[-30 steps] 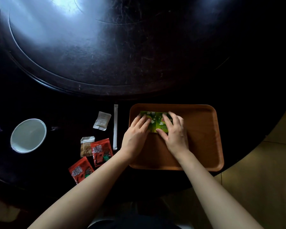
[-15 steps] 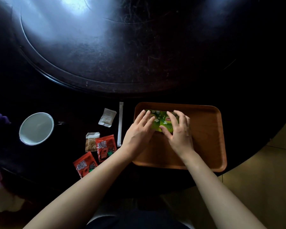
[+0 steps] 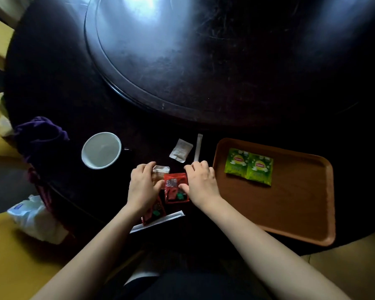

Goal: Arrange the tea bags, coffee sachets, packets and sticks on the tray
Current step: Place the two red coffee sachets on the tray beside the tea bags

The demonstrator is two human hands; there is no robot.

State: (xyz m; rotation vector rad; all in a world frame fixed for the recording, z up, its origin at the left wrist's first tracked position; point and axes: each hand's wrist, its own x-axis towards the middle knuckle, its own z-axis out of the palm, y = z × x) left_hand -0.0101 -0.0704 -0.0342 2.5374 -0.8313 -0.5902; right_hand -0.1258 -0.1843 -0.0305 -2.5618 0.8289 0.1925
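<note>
We see both hands off the tray (image 3: 290,213) and down on the dark counter (image 3: 95,94). The left hand (image 3: 143,187) and right hand (image 3: 200,182) sit on either side of a red sachet (image 3: 175,188), fingers curled and thumbs touching its edges; whether it is actually pinched we cannot tell. A second red sachet (image 3: 155,213) lies partly under the left wrist, over a white stick (image 3: 158,220). A brown packet (image 3: 159,173) peeks out between the hands. Two green tea bags (image 3: 248,166) lie side by side (slightly overlapping) at the tray's far left corner. A white packet (image 3: 180,150) and another stick (image 3: 197,147) lie beyond the hands, with a white cup (image 3: 101,150) further left.
</note>
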